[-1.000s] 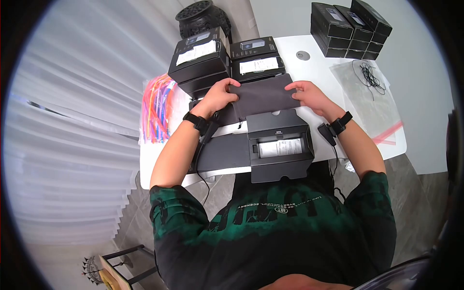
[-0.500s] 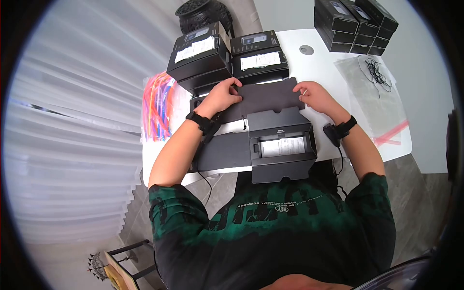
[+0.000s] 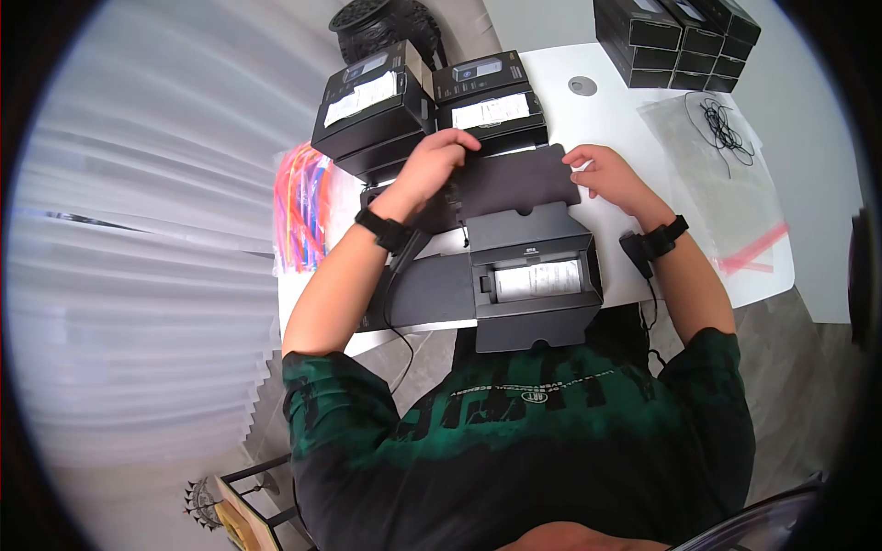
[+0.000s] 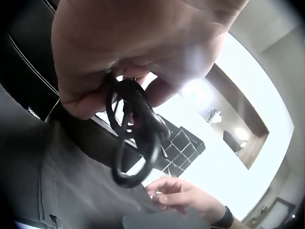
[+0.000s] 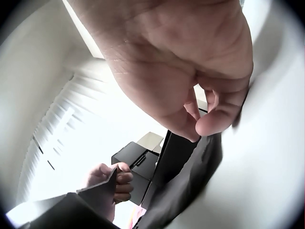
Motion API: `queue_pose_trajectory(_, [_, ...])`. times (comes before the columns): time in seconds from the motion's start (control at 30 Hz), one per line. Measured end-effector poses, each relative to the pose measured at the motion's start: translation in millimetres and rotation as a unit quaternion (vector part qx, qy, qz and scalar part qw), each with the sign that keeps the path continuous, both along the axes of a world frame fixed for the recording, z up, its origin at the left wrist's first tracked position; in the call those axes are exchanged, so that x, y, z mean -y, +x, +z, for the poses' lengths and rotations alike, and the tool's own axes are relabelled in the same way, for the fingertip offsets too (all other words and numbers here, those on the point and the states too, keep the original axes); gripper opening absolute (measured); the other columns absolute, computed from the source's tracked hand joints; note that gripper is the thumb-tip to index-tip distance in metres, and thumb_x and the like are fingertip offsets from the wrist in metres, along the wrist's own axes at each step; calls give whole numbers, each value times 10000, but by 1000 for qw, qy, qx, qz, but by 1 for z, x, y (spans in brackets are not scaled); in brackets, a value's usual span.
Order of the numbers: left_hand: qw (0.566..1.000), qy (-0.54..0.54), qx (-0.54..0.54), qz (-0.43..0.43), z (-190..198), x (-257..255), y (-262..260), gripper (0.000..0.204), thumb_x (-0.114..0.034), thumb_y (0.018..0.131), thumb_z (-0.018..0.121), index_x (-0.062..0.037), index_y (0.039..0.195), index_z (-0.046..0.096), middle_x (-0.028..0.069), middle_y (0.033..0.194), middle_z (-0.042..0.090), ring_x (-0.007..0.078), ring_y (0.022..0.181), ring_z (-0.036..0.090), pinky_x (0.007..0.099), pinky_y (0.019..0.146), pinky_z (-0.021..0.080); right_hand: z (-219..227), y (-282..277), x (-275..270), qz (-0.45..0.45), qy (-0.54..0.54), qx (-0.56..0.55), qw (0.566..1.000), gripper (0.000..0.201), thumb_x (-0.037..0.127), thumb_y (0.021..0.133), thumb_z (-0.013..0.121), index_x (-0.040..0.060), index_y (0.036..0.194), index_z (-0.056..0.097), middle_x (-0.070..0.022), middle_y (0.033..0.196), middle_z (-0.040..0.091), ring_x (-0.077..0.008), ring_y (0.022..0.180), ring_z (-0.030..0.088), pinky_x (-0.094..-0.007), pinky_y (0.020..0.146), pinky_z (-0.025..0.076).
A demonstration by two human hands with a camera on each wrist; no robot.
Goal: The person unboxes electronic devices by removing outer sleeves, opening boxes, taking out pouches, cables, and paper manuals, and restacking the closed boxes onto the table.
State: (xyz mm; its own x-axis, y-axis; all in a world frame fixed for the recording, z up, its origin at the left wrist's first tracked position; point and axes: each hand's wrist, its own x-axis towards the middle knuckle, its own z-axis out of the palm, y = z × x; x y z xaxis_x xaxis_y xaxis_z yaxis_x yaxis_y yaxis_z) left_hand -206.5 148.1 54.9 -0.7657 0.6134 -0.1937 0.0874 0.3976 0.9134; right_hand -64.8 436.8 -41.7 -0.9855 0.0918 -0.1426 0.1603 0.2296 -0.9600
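Note:
In the left wrist view, my left hand (image 4: 138, 43) holds a looped black cable (image 4: 143, 119) that hangs below the curled fingers. From the head, this left hand (image 3: 430, 167) is over the left part of a flat, dark grey pouch (image 3: 514, 179). Stitched seams and a small white-lettered tag (image 4: 33, 112) show on the pouch up close. My right hand (image 3: 611, 176) is at the pouch's right edge, fingers loosely bent, fingertips right by its corner. Nearer the body stands an opened black box (image 3: 535, 248), flaps spread, with a white printed paper (image 3: 537, 280) inside.
Stacked black boxes (image 3: 372, 119) and labelled ones (image 3: 491, 110) stand behind the hands. More boxes (image 3: 675, 46) are piled at the far right of the white table (image 3: 588, 115). Colourful strips (image 3: 301, 211) lie left; a clear bag (image 3: 707, 174) with a black cord (image 3: 724, 129) lies right.
The pouch was lifted between both hands and now lies flatter. My left hand has moved away from its edge, up and right, and the right fingers have loosened at the corner.

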Motion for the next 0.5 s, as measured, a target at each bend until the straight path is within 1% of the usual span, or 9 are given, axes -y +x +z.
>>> queue_pose_trajectory(0.07, [996, -25, -4, -83, -4, -10, 2, 283, 15, 841, 527, -38, 1067, 690, 6, 839, 570, 94, 770, 512, 256, 683, 407, 0, 1, -2, 2, -17, 8, 1000, 274, 16, 907, 648, 12, 1180, 672, -91, 1146, 603, -107, 762, 617, -257, 627, 523])
queue_pose_trajectory(0.1, [992, -79, -32, -95, -8, -15, 3, 328, 45, 811, 512, -43, 1074, 686, 4, 838, 561, 116, 773, 517, 273, 691, 412, 0, 2, -3, 1, -29, 17, 999, 279, 18, 913, 645, 10, 1191, 665, -93, 1154, 598, -110, 763, 617, -262, 644, 526])
queue_pose_trajectory(0.13, [991, -84, -33, -97, -14, -16, -1, 328, 45, 811, 512, -43, 1074, 686, 4, 838, 561, 116, 773, 517, 273, 691, 412, -1, 3, -3, 0, -34, 16, 999, 279, 18, 913, 645, 10, 1191, 665, -93, 1154, 598, -110, 763, 617, -262, 644, 526])
queue_pose_trajectory(0.2, [965, -166, -122, -163, -20, -20, -4, 350, 57, 799, 502, -45, 1078, 686, 2, 826, 546, 123, 783, 516, 280, 693, 417, -1, 5, -3, 11, -47, 2, 999, 285, 17, 918, 640, 13, 1203, 654, -95, 1167, 591, -113, 768, 619, -267, 668, 528])
queue_pose_trajectory(0.23, [965, -170, -99, -173, -22, -18, -5, 361, 55, 822, 471, -51, 1100, 673, -36, 826, 490, 75, 748, 452, 246, 650, 372, -1, 5, -3, 9, -49, 1, 999, 285, 17, 918, 640, 13, 1203, 654, -95, 1167, 591, -113, 768, 619, -267, 668, 528])
queue_pose_trajectory(0.27, [964, -172, -100, -176, -21, -18, -9, 361, 55, 822, 471, -51, 1100, 673, -36, 826, 490, 75, 748, 452, 246, 650, 372, -1, 5, -3, 12, -45, 5, 999, 280, 17, 920, 640, 15, 1200, 653, -95, 1164, 590, -114, 761, 618, -265, 667, 525])
queue_pose_trajectory(0.33, [965, -160, -42, -202, -18, -15, -17, 363, 53, 819, 475, -52, 1105, 673, -37, 853, 494, 73, 760, 465, 234, 644, 380, 0, 6, -3, 15, -42, 9, 999, 275, 18, 922, 640, 17, 1197, 652, -94, 1161, 589, -114, 754, 618, -263, 666, 522])
queue_pose_trajectory(0.37, [965, -169, -12, -200, -13, -14, -20, 351, 37, 832, 477, -52, 1111, 671, -30, 907, 538, 73, 762, 478, 228, 645, 395, 1, 7, -4, 19, -39, 9, 999, 271, 21, 924, 640, 20, 1195, 651, -92, 1155, 590, -114, 743, 617, -262, 662, 519])
queue_pose_trajectory(0.5, [956, -239, 29, -171, -6, -17, -22, 343, 38, 828, 500, -42, 1117, 665, -18, 955, 584, 77, 774, 504, 235, 664, 427, 4, 8, -1, 19, -29, 10, 999, 265, 29, 927, 643, 31, 1192, 651, -85, 1139, 592, -114, 712, 614, -259, 649, 509])
